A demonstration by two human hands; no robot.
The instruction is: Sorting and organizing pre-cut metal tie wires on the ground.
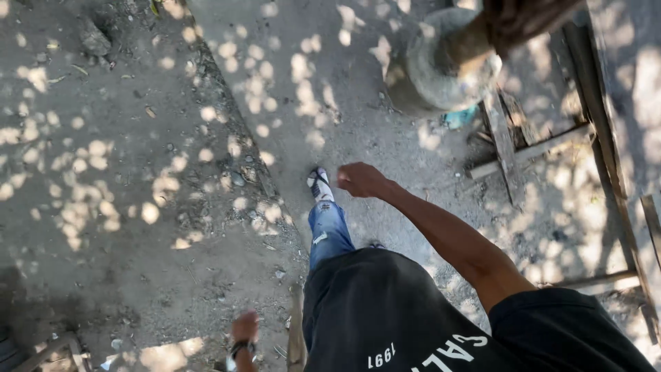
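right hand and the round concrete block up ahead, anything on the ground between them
In the head view, only bare grey ground dappled with sunlight lies between the right hand and the round concrete block. The wooden slats lie off to the side.

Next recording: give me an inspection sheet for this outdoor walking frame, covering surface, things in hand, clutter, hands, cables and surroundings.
Surface: bare dirt ground with dappled sunlight; a paler strip of path runs through it.
Job's things: nothing seen in either hand.
Clutter: small stones and dry leaves on the dirt; weathered wooden planks lying at right.
Hands: right hand loosely closed, swung forward above the path, empty; left hand low at the side with a dark wristband, apparently empty.
Cables: nothing seen.
Surroundings: a rounded concrete block with a post rising from it; a wooden frame along the right edge; the person's sandalled foot stepping forward.
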